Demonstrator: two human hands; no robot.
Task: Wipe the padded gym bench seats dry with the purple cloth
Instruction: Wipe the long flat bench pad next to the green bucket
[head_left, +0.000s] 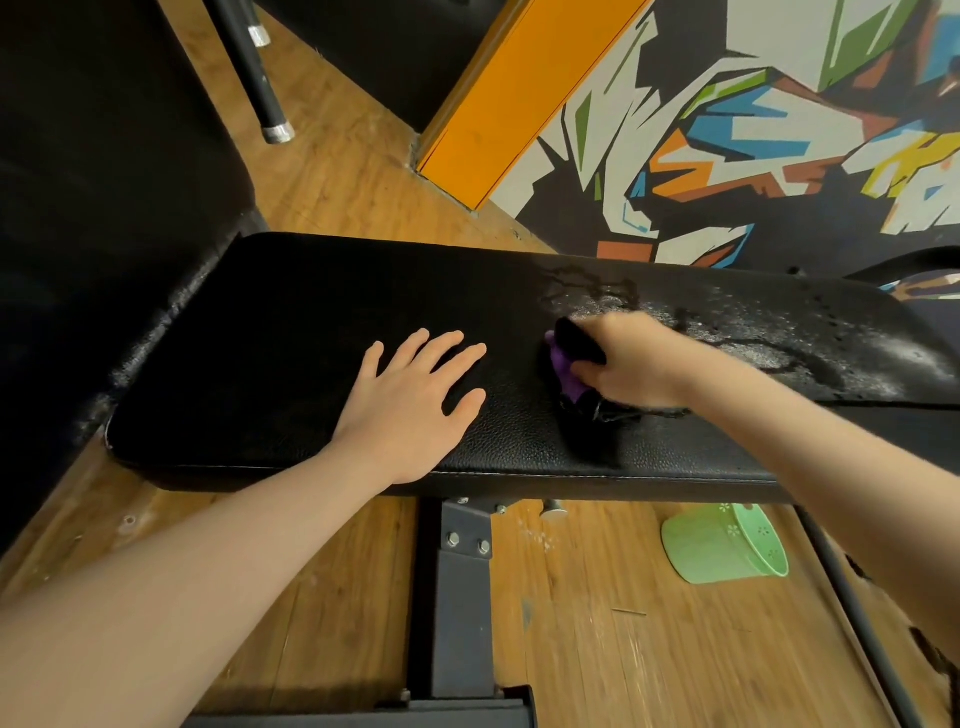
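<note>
Right hand: the right hand (636, 364) bunches the purple cloth (566, 371) in curled fingers, pressed onto the bench seat (291, 322) at the edge of the wet patch (769, 348), likely to soak it up.
Left hand: the left hand (410, 400) lies flat, fingers spread wide, on the dry-looking half, probably to brace.
Cloth: mid-seat, mostly hidden under the hand; only a purple fold shows.
Hard to tell: the right hand is blurred; the seat's right end is cut off.
Floor: a green cup (724, 545) lies tipped below.
</note>
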